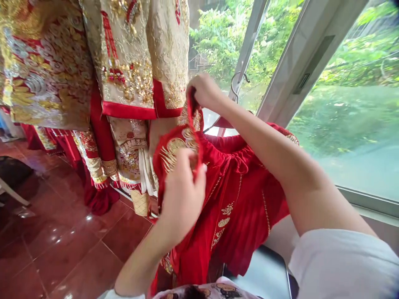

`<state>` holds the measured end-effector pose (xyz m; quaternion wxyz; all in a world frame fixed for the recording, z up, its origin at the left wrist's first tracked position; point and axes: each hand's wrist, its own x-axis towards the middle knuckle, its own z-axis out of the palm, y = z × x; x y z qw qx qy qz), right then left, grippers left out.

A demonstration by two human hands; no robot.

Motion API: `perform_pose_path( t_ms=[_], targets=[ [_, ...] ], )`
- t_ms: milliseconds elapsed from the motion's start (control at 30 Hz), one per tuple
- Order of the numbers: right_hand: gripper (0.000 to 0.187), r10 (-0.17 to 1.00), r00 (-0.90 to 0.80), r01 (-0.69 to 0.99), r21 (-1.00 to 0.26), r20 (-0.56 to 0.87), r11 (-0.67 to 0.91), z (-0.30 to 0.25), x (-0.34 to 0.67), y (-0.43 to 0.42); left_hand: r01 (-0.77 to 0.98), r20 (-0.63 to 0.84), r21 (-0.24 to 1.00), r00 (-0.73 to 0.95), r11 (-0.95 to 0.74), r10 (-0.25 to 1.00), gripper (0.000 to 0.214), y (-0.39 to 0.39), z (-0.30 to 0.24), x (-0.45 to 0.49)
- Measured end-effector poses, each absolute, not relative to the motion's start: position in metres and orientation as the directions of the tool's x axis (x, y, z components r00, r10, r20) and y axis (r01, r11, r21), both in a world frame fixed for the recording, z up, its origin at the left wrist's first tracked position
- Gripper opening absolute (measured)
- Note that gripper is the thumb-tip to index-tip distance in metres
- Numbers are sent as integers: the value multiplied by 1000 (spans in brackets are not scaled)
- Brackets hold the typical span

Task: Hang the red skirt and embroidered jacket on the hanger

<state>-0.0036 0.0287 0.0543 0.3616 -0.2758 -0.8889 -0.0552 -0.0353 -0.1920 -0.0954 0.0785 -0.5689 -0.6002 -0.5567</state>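
A red garment [224, 182] with gold embroidery, pleats and a gathered, tied part hangs by the window. Its hanger hook [237, 85] shows above it, with some of the hanger hidden behind my arm. At the upper left end of the red cloth, my right hand [205, 91] is closed on a gold-embroidered red piece [174, 145] and lifts it. My left hand [183, 191] is lower, with thumb and fingers around the red edge of that same piece. Slight blur covers the left fingertips. Whether this piece is joined to the pleated garment is unclear.
Several gold, beige and red embroidered costumes [131, 74] hang close on the left. A sliding window [336, 137] stands to the right. Below the red garment is a chair-like seat [264, 274]. The floor [71, 249] has glossy red tiles.
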Motion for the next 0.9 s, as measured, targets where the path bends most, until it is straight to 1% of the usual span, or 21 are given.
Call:
perform_pose_path(
  t_ms=[33,67,100,133,167,200,233,300,333,367,400,467,500,533,600,667,700,733,833,900],
  targets=[
    [27,501,-578,572,-118,644,812,47,2,33,745,649,611,-278,-268,709,30,-182,-111,-21],
    [26,547,-562,613,-132,620,779,41,6,37,746,586,613,-209,-260,783,42,-173,-127,-10],
    [25,583,-542,648,-140,605,748,36,8,41,760,524,604,-149,-242,839,48,-165,-141,-3],
    [25,608,-522,675,-147,599,723,32,7,44,776,485,587,-109,-231,868,47,-159,-152,0],
    [24,619,-505,689,-152,601,709,30,6,45,789,486,568,-90,-236,869,39,-155,-158,-1],
    [24,621,-494,692,-157,609,705,28,4,45,795,530,548,-90,-259,843,28,-154,-159,-6],
    [24,618,-487,688,-166,617,707,27,2,45,803,610,519,-106,-295,785,19,-153,-156,-13],
    [24,623,-489,672,-192,611,716,29,-1,41,848,778,427,-167,-315,606,18,-151,-140,-35],
    [24,620,-498,658,-200,606,726,30,-1,40,882,830,381,-193,-279,524,20,-149,-129,-47],
    [25,609,-507,643,-203,610,739,32,1,38,909,840,361,-220,-207,496,25,-144,-119,-59],
    [26,593,-515,628,-199,619,753,35,3,38,918,817,372,-252,-139,518,33,-139,-110,-70],
    [28,537,-563,582,-161,628,797,42,12,39,890,682,447,-275,-88,678,45,-128,-102,-85],
    [28,503,-607,552,-130,615,824,46,18,41,872,606,485,-278,-70,745,47,-123,-102,-89],
    [27,473,-658,523,-98,585,847,49,24,43,861,549,507,-285,-42,786,47,-120,-104,-89],
    [23,435,-753,484,-32,494,875,52,36,46,867,515,495,-343,55,785,49,-118,-109,-85],
    [18,444,-789,502,30,424,864,50,45,47,881,536,455,-389,132,749,52,-120,-110,-78],
    [17,460,-788,526,59,409,849,48,49,45,888,543,445,-369,115,754,55,-122,-107,-74],
    [15,476,-780,551,85,406,830,46,52,42,894,546,445,-322,59,773,59,-123,-101,-72],
    [16,501,-745,606,132,441,785,39,56,30,862,556,478,-146,-171,819,75,-114,-72,-68],
    [19,498,-730,618,143,467,773,37,55,23,818,562,520,-110,-246,820,73,-96,-51,-67]
  ],
)
